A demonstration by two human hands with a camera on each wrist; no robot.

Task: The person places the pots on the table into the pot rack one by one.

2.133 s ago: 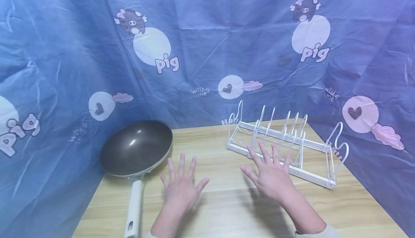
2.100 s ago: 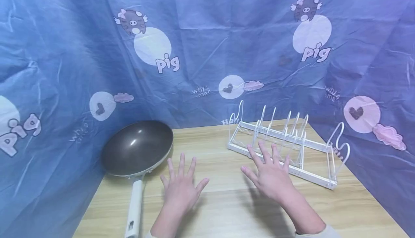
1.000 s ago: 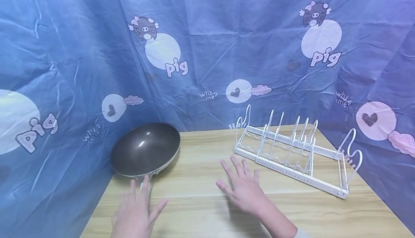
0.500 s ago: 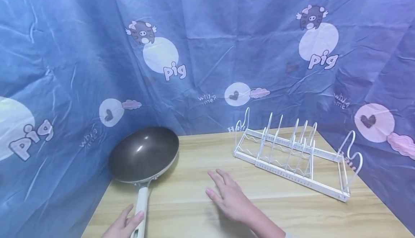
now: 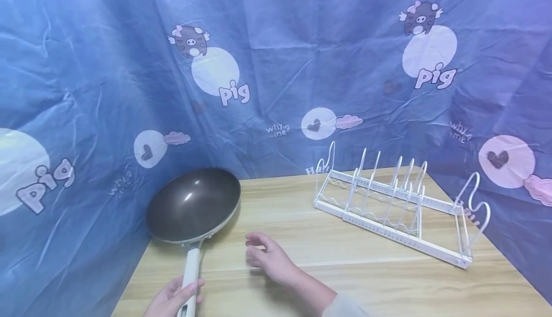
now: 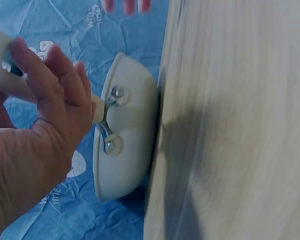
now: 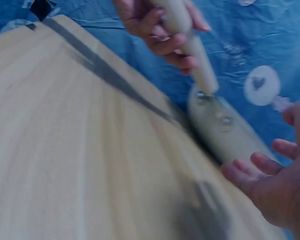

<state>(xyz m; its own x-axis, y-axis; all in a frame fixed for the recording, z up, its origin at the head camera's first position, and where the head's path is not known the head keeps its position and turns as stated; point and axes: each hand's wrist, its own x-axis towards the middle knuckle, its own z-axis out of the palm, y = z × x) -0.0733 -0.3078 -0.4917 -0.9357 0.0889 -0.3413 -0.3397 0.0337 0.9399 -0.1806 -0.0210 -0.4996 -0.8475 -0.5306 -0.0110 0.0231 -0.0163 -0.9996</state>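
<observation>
A frying pan [image 5: 194,204] with a dark inside and a pale outside sits at the left of the table, its white handle [image 5: 191,269] toward me. My left hand [image 5: 172,299] grips that handle, the thumb over its top; in the left wrist view the fingers [image 6: 50,95] curl round it below the riveted bracket. To the right of the pan, my right hand [image 5: 270,258] hovers over the table with loosely bent fingers and nothing in them. The right wrist view has this hand [image 7: 275,185] close beside the pan's outer wall [image 7: 230,132].
A white wire rack [image 5: 384,228] with upright dividers and looped ends stands at the table's right. Blue printed cloth [image 5: 276,67] hangs behind and on both sides, close to the pan's far left edge. The wooden table [image 5: 366,283] runs beneath everything.
My left hand has moved left and down to the pan's handle and taken hold of it. The right hand has drawn away from the rack, leftward toward the pan. The head view has shifted slightly.
</observation>
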